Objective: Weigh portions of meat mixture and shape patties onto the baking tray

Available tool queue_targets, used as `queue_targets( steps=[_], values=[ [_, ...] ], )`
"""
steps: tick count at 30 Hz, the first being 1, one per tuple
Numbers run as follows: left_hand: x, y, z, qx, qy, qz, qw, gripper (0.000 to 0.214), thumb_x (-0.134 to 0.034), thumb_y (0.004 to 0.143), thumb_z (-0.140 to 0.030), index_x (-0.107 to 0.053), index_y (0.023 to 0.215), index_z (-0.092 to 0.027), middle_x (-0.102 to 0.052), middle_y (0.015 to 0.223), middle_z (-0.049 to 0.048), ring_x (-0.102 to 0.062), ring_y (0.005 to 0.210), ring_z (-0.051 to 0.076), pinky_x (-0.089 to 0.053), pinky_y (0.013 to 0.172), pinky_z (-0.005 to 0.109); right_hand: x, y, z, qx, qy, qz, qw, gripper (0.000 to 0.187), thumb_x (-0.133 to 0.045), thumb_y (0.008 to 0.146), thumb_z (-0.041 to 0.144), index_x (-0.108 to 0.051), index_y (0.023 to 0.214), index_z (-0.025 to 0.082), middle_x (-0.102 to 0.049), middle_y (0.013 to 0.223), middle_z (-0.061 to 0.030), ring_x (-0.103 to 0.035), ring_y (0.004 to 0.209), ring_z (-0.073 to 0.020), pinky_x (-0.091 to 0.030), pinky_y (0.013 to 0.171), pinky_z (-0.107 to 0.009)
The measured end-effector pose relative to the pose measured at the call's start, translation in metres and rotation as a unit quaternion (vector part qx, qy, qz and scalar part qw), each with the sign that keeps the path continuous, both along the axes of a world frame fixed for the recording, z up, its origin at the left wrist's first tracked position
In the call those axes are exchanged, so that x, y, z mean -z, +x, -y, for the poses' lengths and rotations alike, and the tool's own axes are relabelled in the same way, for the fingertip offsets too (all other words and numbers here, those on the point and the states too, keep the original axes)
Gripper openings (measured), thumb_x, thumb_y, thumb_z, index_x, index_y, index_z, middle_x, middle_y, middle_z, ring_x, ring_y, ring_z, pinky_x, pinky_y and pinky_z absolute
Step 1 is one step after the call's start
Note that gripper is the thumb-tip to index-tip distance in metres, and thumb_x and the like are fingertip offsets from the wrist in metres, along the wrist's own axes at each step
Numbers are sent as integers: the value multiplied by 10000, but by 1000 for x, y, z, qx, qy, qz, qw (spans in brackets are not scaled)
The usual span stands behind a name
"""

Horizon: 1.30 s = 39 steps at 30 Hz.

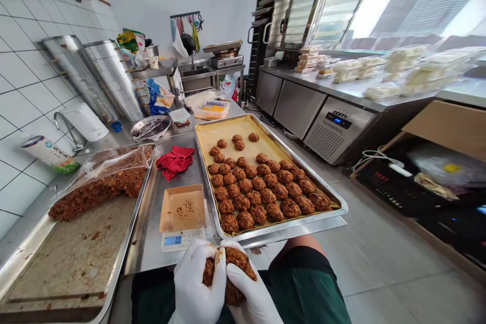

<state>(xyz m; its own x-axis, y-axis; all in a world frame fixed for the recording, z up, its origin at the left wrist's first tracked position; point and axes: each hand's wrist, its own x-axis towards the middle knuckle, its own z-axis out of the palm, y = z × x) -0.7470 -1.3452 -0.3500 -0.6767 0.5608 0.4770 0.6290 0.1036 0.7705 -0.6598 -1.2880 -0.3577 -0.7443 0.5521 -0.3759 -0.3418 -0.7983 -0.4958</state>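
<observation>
My hands in white gloves: left hand (197, 283), right hand (251, 297) cupped together, squeezing brown crumbly dough lump (236, 262), just below small white digital scale (182, 239). Right of scale: parchment-lined steel baking tray (288, 228), rows of brown dough balls (258, 185). Left of scale: slab of brown mix (102, 182).

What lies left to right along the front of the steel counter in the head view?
A large steel tray holding brown crumbly mixture → small white digital scale carrying a brown cardboard dish → paper-lined steel baking tray of round brown cookies. Nearer, the gloved left hand and right hand clasp one brown lump.
</observation>
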Motion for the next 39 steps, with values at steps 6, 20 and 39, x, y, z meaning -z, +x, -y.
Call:
queue_targets(
  steps=[6, 20, 39],
  values=[
    [1, -12, 3, -73, -28, 71, 994, 316, -662, 891, -284, -464, 655, -214, -464, 599, -62, -452, 536, 96, -396, 573, 217, 8, 2, 5, -15, -92, -63, 994, 315, -821, 733, 290, -718, 1025, 235, -753, 1102, -85, -700, 949, -253, -516, 920, -421],
    [-8, -144, -29, 82, -276, -134, 948, 304, -551, 907, -223, -618, 1202, -207, -572, 1170, 110, -603, 1085, 275, -487, 980, 447, 23, 7, -6, -43, -225, -31, 973, 277, -815, 755, 271, -760, 1004, 163, -799, 1003, -113, -737, 878, -257, -562, 778, -382],
    [16, -57, 51, -21, -62, 92, 994, 155, -636, 911, -322, -718, 983, -212, -734, 1076, 76, -714, 991, 232, -593, 882, 311, 10, 8, -28, 62, -203, 7, 977, 420, -642, 898, 488, -751, 927, 84, -779, 903, -133, -725, 869, -264, -545, 878, -403]
  ],
)
